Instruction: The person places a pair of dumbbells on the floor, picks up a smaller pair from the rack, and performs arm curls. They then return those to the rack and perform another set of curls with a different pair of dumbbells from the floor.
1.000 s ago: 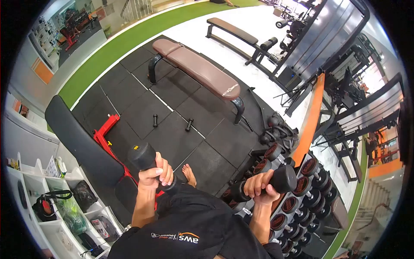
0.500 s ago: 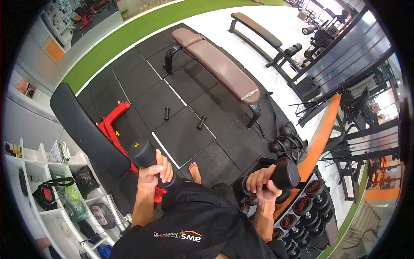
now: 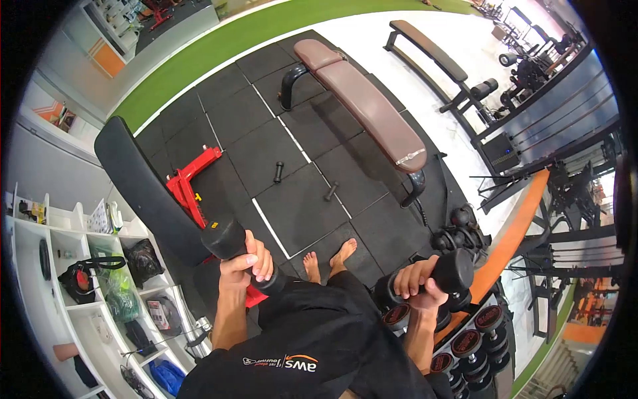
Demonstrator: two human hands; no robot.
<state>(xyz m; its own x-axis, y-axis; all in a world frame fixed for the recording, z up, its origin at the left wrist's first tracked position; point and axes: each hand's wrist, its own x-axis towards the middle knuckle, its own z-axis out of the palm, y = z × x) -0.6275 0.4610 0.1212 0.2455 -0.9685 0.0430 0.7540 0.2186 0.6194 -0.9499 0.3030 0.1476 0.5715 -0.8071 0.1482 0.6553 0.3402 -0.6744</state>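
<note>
My left hand [image 3: 247, 264] is wrapped round the handle of a black dumbbell [image 3: 224, 239], whose far head carries a small yellow mark. Over on the other side, my right hand [image 3: 421, 284] grips a second black dumbbell [image 3: 454, 271]. Both weights are held up in front of my body, apart from each other, with fingers closed over the handles. Below and between them are my bare feet [image 3: 343, 254] on the dark floor tiles. Two small dumbbells [image 3: 278, 172] lie on the floor farther ahead.
A brown padded bench [image 3: 372, 106] stands ahead. To the left are a black and red adjustable bench [image 3: 143, 186] and white shelves [image 3: 73, 319] with bags. A rack of dumbbells [image 3: 468, 346] and an orange beam [image 3: 512, 226] are close on the right.
The view has shifted, so the benches and floor weights sit farther right in the picture. Both feet now show instead of one. Each hand still holds its dumbbell, raised about the same.
</note>
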